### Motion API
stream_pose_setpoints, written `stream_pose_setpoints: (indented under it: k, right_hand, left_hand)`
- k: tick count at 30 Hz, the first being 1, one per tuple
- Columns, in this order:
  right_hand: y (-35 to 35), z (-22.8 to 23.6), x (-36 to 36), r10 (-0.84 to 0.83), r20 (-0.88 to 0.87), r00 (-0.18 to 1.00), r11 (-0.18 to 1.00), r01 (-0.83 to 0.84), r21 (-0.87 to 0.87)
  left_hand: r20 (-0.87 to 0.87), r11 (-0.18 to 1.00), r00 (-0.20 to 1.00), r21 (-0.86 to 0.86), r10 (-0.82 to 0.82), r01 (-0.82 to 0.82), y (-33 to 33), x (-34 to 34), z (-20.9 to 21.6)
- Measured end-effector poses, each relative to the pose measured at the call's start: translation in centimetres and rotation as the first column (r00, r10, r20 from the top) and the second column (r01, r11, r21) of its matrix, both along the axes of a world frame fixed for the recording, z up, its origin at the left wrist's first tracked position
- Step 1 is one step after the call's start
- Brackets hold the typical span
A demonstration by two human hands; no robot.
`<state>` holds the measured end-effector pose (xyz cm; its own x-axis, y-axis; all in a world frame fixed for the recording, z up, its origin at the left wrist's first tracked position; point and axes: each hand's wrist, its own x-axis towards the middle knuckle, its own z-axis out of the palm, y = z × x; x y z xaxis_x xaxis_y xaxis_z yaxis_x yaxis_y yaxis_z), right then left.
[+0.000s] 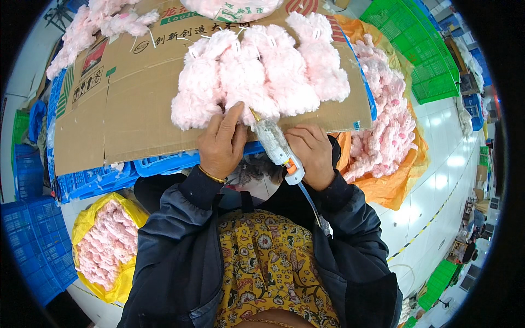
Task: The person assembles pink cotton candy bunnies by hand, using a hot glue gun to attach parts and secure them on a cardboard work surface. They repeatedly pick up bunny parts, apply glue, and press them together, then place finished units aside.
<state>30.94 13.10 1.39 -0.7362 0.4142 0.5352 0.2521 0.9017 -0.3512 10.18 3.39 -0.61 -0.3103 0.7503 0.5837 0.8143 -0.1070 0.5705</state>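
Several fluffy pale pink plush pieces (246, 82) lie side by side in a row on a flat brown cardboard sheet (136, 98). My left hand (221, 139) is at the near edge of the row, its index finger stretched onto the fur and the thumb apart from it. A slim hand-held tool (276, 145) with a brass nozzle, a clear wrapped body and an orange and white rear end is in my right hand (311, 150). Its tip touches or nearly touches the near end of a middle piece. My right fingers are curled beside the body, and the thumb is hidden.
Blue crates (93, 183) support the cardboard. Pink plush fills an orange bag (404, 191) on the right and a yellow bag (82, 221) at lower left. More plush (76, 41) lies far left. Green crates (410, 44) stand far right. A tube (310, 199) trails from the tool.
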Motion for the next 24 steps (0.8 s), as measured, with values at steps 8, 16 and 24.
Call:
stream_pose_setpoints:
  k: [8, 16, 24]
  right_hand:
    - [-0.04, 0.06, -0.01, -0.003, 0.006, 1.000, 1.000, 0.003, -0.019]
    - [-0.08, 0.26, -0.38, -0.020, -0.001, 1.000, 0.999, 0.020, 0.025]
    - [-0.21, 0.47, -0.09, -0.052, 0.042, 0.998, 0.996, 0.048, 0.078]
  left_hand:
    - [0.021, 1.000, 1.000, 0.003, -0.007, 0.007, -0.04, -0.02, 0.01]
    - [0.031, 1.000, 1.000, 0.014, 0.000, 0.000, 0.00, 0.03, 0.00]
    - [0.022, 1.000, 1.000, 0.029, 0.006, -0.007, 0.16, 0.11, -0.03]
